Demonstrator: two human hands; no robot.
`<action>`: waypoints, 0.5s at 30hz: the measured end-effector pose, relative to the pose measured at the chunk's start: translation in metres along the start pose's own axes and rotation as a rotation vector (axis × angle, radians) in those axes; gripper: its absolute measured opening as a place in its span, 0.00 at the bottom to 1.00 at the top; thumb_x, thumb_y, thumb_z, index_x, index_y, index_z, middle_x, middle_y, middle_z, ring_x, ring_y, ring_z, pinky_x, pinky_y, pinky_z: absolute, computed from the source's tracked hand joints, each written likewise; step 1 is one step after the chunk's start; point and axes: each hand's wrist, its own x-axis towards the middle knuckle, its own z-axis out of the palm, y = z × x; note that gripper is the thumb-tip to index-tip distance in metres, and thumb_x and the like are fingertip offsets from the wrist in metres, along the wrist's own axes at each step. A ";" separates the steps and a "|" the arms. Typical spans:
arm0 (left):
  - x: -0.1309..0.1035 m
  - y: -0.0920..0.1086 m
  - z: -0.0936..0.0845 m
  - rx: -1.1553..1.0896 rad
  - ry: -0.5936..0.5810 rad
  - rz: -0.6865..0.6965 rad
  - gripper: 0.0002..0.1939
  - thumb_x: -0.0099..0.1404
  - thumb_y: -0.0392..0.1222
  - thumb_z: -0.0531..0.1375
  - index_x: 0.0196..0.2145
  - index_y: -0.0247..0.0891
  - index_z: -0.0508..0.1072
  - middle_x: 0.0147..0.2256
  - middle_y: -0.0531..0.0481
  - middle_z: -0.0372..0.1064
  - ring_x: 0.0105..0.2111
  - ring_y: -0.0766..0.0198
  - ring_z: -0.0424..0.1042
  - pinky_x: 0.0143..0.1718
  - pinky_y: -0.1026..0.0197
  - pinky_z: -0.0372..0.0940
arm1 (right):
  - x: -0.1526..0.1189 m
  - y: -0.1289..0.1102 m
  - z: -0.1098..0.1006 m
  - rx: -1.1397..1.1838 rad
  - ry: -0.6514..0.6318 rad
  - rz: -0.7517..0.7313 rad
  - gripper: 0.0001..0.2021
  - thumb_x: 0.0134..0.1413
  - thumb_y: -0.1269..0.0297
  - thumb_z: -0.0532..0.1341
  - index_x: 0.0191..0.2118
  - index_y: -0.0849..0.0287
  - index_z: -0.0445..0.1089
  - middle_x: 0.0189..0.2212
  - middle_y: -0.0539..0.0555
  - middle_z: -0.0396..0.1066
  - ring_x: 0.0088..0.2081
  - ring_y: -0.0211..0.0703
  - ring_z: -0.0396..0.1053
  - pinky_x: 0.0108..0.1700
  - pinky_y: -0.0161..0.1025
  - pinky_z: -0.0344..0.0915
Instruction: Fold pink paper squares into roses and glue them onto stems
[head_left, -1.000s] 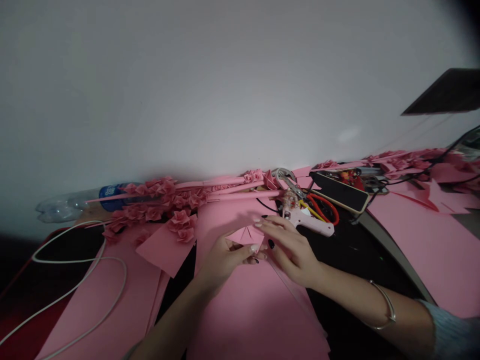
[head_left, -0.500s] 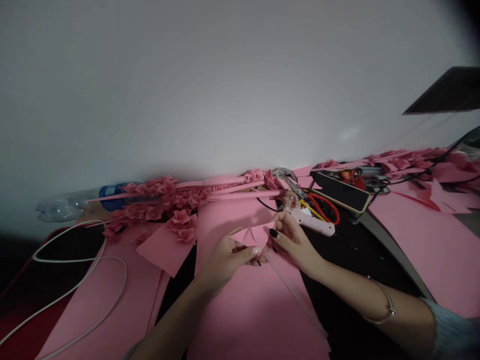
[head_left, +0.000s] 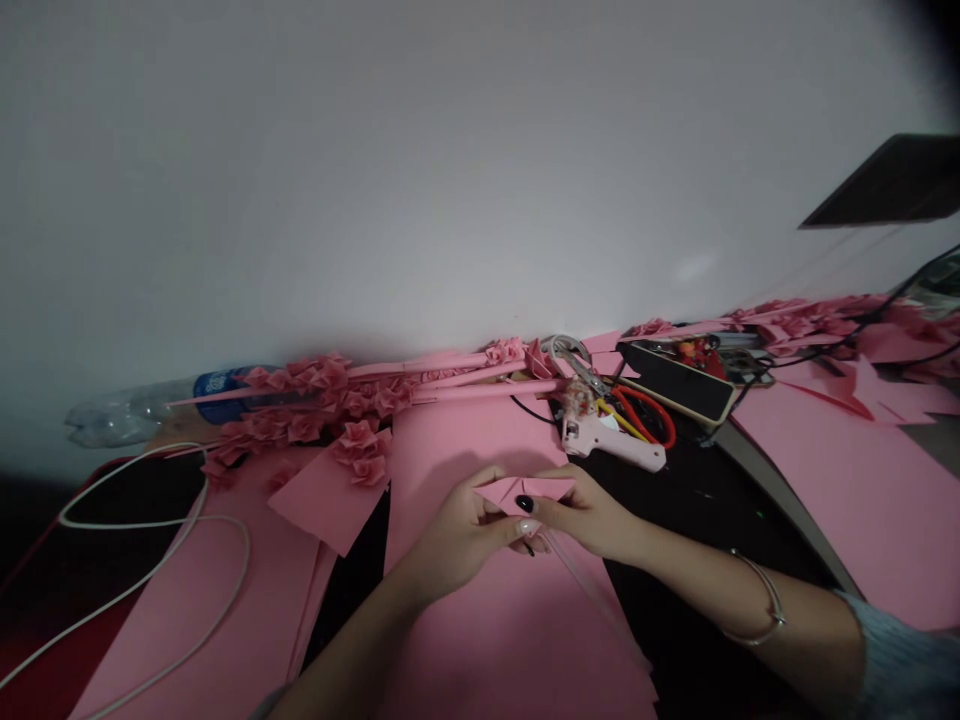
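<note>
A small folded piece of pink paper (head_left: 510, 492) is held between both hands, above a large pink sheet (head_left: 510, 630). My left hand (head_left: 465, 530) grips its left side, thumb in front and fingers behind. From the right, my right hand (head_left: 581, 512) pinches it, the dark-nailed thumb lying on its front face near the middle. Both thumb tips are close together. A thin pale strip runs from below the fingers down to the right across the sheet. The fingers behind the paper are partly hidden.
Pink paper flowers (head_left: 364, 452) and a clear plastic bottle (head_left: 127, 412) lie at the left, near a looped white cable (head_left: 244, 560). A glue gun (head_left: 619, 442), orange-handled scissors (head_left: 649, 412) and a phone-like black slab (head_left: 679, 382) lie right of centre.
Both hands have come lower with the folded paper. My right thumb has moved left and down onto the paper's middle, and the glue gun shows more fully.
</note>
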 end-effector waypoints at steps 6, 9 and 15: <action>0.001 0.003 0.000 -0.022 -0.034 0.011 0.21 0.55 0.38 0.67 0.45 0.34 0.68 0.25 0.50 0.77 0.27 0.62 0.76 0.31 0.62 0.68 | -0.002 0.004 0.000 0.075 0.027 0.003 0.17 0.62 0.55 0.57 0.29 0.62 0.71 0.22 0.50 0.69 0.23 0.36 0.66 0.29 0.35 0.66; 0.001 0.006 0.001 -0.023 -0.050 0.023 0.18 0.54 0.38 0.68 0.41 0.34 0.69 0.26 0.51 0.76 0.26 0.64 0.75 0.31 0.62 0.68 | -0.003 0.006 0.000 0.067 0.039 -0.011 0.19 0.63 0.55 0.56 0.28 0.64 0.71 0.21 0.51 0.69 0.23 0.35 0.67 0.28 0.33 0.66; -0.001 0.009 0.003 0.034 -0.070 0.023 0.14 0.55 0.40 0.67 0.38 0.36 0.71 0.26 0.51 0.75 0.26 0.62 0.74 0.31 0.61 0.68 | -0.002 0.006 0.002 -0.036 0.072 0.021 0.23 0.65 0.53 0.52 0.24 0.62 0.70 0.20 0.52 0.71 0.21 0.35 0.69 0.26 0.32 0.65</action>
